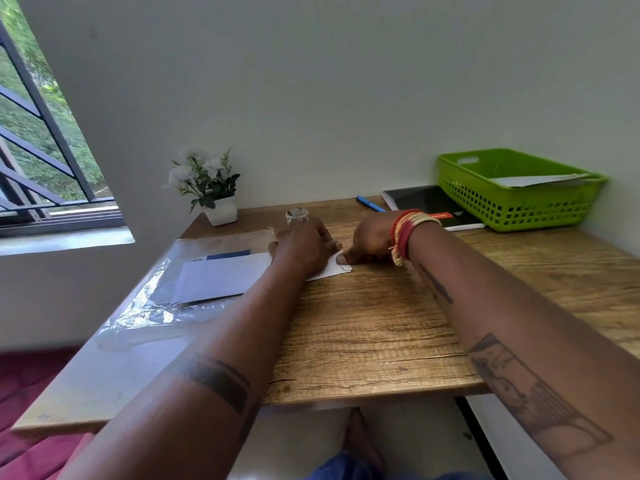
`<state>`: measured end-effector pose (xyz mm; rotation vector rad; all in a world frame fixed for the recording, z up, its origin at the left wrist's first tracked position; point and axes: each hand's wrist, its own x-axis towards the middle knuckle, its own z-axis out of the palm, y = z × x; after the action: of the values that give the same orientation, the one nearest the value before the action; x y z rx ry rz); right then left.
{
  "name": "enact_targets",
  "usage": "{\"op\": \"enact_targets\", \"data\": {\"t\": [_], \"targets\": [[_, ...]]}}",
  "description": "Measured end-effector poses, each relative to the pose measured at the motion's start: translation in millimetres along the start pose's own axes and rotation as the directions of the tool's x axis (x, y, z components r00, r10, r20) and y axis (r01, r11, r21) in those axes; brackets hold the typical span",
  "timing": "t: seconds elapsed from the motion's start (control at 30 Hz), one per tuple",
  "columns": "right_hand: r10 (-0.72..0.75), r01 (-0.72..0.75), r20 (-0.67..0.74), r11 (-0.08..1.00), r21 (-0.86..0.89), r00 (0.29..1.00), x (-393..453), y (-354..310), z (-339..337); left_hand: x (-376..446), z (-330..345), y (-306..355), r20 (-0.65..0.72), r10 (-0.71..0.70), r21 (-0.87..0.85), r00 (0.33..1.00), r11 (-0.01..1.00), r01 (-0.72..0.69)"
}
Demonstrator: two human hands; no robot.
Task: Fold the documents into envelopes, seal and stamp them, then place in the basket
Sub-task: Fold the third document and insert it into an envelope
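Note:
A white envelope (221, 277) lies flat on the wooden desk (363, 327), left of centre. My left hand (304, 245) rests on its right part, fingers spread and pressing down. My right hand (369, 242) sits just right of it, fingers curled, thumb pressing the envelope's right corner (341, 268). A green plastic basket (519, 192) stands at the back right with white paper (540, 180) inside. A small roll of tape (297, 215) stands behind my left hand.
A clear plastic sleeve (152, 306) with a blue-edged sheet lies under the envelope on the left. A potted white flower (211, 188) stands at the back left. A blue pen (370, 203) and a black notebook (429, 204) lie beside the basket.

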<state>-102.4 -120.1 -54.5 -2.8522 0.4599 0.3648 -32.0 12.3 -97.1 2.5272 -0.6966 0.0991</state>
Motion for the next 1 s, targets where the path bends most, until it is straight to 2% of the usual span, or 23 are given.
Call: {"op": "enact_targets", "data": {"t": [0.17, 0.33, 0.47, 0.57, 0.67, 0.77, 0.83, 0.9, 0.93, 1.0], "targets": [[-0.034, 0.026, 0.093, 0.996, 0.082, 0.995, -10.8, 3.4, -6.9, -2.4, 0.8, 0.3, -0.019, -0.004, 0.016, 1.0, 1.0, 0.004], [-0.07, 0.057, 0.1, 0.99, 0.127, 0.992, -12.4, 6.9, -6.7, -2.8, 0.8, 0.9, -0.032, -0.012, -0.024, 0.999, 1.0, 0.012], [-0.085, 0.069, 0.066, 0.976, 0.207, 0.994, -10.2, 15.0, -0.6, -2.0, 1.9, -3.2, -0.136, -0.008, -0.075, 0.991, 0.997, -0.002], [-0.058, 0.081, -0.071, 0.923, 0.376, 0.996, -9.6, 19.6, 4.8, -0.4, 0.6, -3.7, -0.169, 0.031, -0.136, 0.985, 0.989, -0.054], [-0.025, 0.104, -0.198, 0.911, 0.399, 0.98, -8.3, 15.9, 8.2, -4.5, -1.4, 1.5, -0.193, 0.084, -0.194, 0.978, 0.973, -0.122], [-0.007, 0.127, -0.23, 0.849, 0.513, 0.973, -12.0, 9.3, 9.9, -11.1, -4.1, 4.3, -0.325, 0.125, -0.162, 0.937, 0.969, -0.185], [0.016, 0.167, -0.288, 0.783, 0.6, 0.958, -19.1, 6.7, 11.7, -17.2, -6.3, 6.5, -0.458, 0.172, -0.051, 0.872, 0.974, -0.219], [0.053, 0.267, -0.42, 0.699, 0.663, 0.906, -28.9, 2.4, 16.3, -24.8, -9.6, 12.0, -0.536, 0.227, 0.036, 0.813, 0.968, -0.247], [0.074, 0.34, -0.506, 0.656, 0.674, 0.859, -33.5, -0.1, 19.0, -28.5, -10.8, 16.0, -0.529, 0.224, 0.014, 0.819, 0.967, -0.256], [0.125, 0.467, -0.672, 0.627, 0.623, 0.73, -41.2, -3.4, 25.6, -36.7, -13.1, 25.4, -0.466, 0.168, -0.137, 0.869, 0.956, -0.259]]}}
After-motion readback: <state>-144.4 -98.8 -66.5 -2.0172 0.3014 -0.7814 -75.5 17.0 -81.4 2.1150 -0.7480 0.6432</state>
